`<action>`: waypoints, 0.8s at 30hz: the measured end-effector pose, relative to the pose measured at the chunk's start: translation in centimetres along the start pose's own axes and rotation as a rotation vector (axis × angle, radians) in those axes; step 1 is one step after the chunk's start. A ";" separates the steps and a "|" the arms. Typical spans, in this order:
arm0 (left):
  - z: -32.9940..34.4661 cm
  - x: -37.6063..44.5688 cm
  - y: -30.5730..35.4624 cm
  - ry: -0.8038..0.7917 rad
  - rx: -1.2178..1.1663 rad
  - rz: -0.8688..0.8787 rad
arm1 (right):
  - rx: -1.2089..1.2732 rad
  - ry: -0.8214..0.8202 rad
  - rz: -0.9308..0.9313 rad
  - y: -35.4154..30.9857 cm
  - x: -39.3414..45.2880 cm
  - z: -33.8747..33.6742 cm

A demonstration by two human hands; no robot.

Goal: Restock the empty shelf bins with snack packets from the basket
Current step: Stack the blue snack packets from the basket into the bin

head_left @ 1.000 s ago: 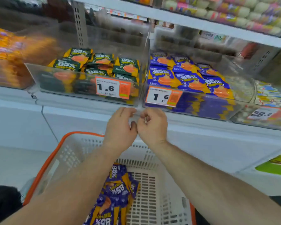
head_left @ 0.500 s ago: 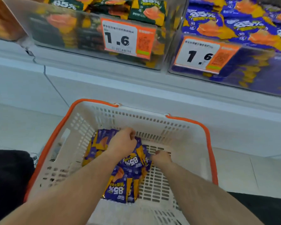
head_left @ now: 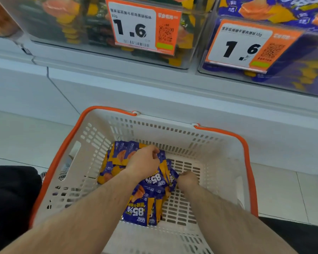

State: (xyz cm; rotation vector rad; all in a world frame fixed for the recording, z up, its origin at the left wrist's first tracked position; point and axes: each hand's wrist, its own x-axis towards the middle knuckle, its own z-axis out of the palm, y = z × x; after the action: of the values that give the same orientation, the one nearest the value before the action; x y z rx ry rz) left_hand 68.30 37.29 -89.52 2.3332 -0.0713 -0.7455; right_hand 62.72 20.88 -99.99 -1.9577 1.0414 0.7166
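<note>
- The left hand (head_left: 143, 163) reaches down into the white slotted plastic basket with an orange rim (head_left: 226, 133), forearm coming in from seven o'clock, knuckles up, back of the hand to the camera.
- Its fingers are curled at the top of the pile of purple and yellow snack packets marked 85% (head_left: 136, 210); they appear to pinch a packet edge at the hand's one o'clock, though the fingertips are partly hidden.
- The pile lies on the basket floor, left of centre, running from the far wall at twelve o'clock towards six o'clock; the left hand and wrist cover its middle.
- The right hand (head_left: 187, 179) comes in from five o'clock, lower and deeper in the basket, just beside the pile's right edge at three o'clock.
- Its fingers are curled under and seem to grip the edge of a packet, but the hand is turned away, so I cannot tell exactly which one.
- At eleven o'clock above the basket, a clear plastic shelf bin of dark green and yellow packets (head_left: 66, 24) carries a white and orange price tag reading 1.6 (head_left: 143, 27).
- At one o'clock, a second clear bin of purple and yellow packets (head_left: 308, 57) carries its own tilted 1.6 price tag (head_left: 246, 47).
- A dark trouser leg (head_left: 11, 198) shows at nine o'clock, outside the basket.
</note>
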 end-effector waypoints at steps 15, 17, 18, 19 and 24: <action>-1.8 -2.9 3.7 -0.077 0.028 0.065 | -0.076 0.189 -0.228 -4.0 -6.9 -9.6; -2.2 -3.5 4.9 -0.108 0.008 0.081 | -0.023 0.160 -0.311 -5.1 -8.5 -11.8; -2.4 -4.0 5.6 -0.129 -0.036 0.081 | 0.004 0.143 -0.349 -5.7 -9.5 -12.7; -2.6 -4.4 6.3 -0.154 -0.096 0.085 | 0.054 0.125 -0.386 -6.3 -10.5 -13.6; -3.9 -6.9 9.4 -0.148 -0.437 0.230 | 0.283 0.092 -0.562 -9.0 -16.3 -16.8</action>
State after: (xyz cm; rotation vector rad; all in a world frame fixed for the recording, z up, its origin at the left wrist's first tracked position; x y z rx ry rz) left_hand 66.00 34.06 -77.94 1.8191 -0.2157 -0.7323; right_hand 64.13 16.64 -75.31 -1.9109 0.5559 0.1606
